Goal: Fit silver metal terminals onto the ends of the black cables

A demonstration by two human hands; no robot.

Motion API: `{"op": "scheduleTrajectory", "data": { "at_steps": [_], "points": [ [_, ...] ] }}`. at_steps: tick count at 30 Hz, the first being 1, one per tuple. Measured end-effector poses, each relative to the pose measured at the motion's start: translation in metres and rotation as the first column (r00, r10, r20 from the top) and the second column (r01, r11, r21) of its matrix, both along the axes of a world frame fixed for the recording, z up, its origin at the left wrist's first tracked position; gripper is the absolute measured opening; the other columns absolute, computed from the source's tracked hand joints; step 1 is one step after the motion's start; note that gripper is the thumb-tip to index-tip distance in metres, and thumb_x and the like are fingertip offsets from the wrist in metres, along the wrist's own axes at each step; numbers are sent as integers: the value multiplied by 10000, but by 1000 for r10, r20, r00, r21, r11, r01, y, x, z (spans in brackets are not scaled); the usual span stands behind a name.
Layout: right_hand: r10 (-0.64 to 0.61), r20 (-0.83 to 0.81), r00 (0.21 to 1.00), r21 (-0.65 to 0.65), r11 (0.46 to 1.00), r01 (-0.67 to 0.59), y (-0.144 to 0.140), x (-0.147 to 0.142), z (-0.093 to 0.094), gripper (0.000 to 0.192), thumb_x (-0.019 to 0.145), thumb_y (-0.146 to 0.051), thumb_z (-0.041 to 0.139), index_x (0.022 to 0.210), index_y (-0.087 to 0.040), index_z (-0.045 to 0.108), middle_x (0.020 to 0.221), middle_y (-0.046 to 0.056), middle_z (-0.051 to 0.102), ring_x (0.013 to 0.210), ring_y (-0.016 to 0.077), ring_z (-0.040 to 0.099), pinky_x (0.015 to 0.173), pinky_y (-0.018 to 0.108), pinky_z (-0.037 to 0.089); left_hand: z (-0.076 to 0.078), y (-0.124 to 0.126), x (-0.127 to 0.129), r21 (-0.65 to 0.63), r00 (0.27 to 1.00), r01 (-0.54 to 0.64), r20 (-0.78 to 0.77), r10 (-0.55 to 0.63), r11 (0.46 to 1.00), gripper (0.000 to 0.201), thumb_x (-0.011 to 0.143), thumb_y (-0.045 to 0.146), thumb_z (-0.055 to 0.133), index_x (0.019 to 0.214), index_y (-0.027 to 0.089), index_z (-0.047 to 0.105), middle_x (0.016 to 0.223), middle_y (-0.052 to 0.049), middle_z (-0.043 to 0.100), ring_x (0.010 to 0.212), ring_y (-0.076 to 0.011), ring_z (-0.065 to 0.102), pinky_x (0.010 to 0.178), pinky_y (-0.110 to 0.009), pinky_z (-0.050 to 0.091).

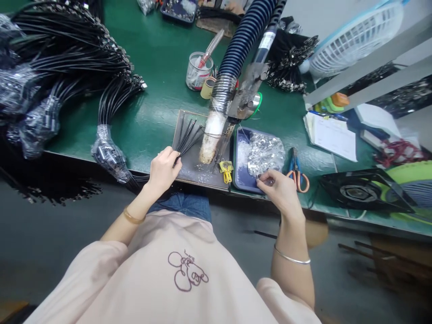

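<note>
Two hands: left hand (164, 170) pinches black cables (187, 135), right hand (280, 191) metal shells (265, 154).

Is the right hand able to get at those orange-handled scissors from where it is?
Probably yes. The right hand rests at the blue tray's front edge, and the scissors lie just beside it on the green table with nothing between them.

Shirt (175, 279) print: outline drawing with small script above it; lettering not legible.
Paper sheet (334, 135): no text resolved.
</note>
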State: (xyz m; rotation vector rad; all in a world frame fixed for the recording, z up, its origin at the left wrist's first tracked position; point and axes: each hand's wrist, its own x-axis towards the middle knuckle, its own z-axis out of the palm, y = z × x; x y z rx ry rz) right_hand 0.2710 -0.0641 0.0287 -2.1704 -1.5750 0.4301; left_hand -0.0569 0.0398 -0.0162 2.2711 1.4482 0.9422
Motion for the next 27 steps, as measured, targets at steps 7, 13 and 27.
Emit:
{"op": "scheduleTrajectory", "data": {
  "at_steps": [7, 13, 27],
  "points": [
    [-51, -37, 998, -1, 999, 51, 0, -6, 1, 134, 640, -364, 594, 604, -241, 558, 609, 25, 646, 570, 193, 578, 601, 323, 472, 23, -9, -9, -303, 715, 8, 668, 207, 953, 134, 789, 280, 679, 766, 171, 606, 614, 34, 562, 531, -84, 503, 532, -194, 402],
    [-81, -108, 991, 223, 969, 104, -9, -25, 17, 128, 687, -317, 648, 619, -228, 586, 623, -6, 646, 525, 138, 563, 550, 276, 498, 53, -35, 11, -447, 516, 855, 789, -334, 263, 166, 720, 253, 799, 804, 113, 765, 662, -40, 696, 564, -97, 562, 550, -211, 435],
    [135, -149, 979, 673, 740, 0, -13, -136, -9, 128, 896, -113, 671, 873, -238, 691, 884, 18, 750, 845, 159, 726, 772, 298, 621, 31, -50, 47, -595, 563, 624, 792, 236, 506, 395, 703, 479, 819, 771, 149, 612, 468, 47, 564, 404, -47, 407, 435, -183, 280]
  ]
}}
